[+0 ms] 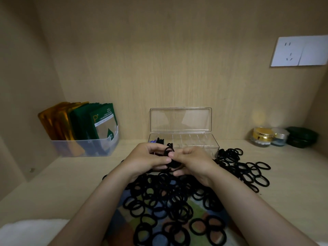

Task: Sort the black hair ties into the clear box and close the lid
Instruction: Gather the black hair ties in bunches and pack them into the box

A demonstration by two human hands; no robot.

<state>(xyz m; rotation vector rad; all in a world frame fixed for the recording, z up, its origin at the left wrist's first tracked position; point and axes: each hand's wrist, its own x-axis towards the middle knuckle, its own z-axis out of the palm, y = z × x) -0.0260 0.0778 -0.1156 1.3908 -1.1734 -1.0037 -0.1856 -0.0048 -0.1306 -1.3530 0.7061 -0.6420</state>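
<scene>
— Starting nearest, what lies under the arms?
— A heap of black hair ties [165, 197], spread over a patterned cloth [117, 222] and the wooden shelf [53, 183].
— And the hands?
— The left hand [147, 158] and right hand [191, 162] meet above it, fingers curled, both pinching one small bunch of ties [170, 151].
— The clear box [204, 144]?
— Just behind them, its lid [181, 119] standing open. A few ties sit in its left end. Jars [262, 136] stand far right.

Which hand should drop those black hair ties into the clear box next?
Probably the right hand: it pinches the bundle of hair ties just in front of the empty compartments of the clear box. The left hand grips them too, but sits before the already filled left end.
</scene>
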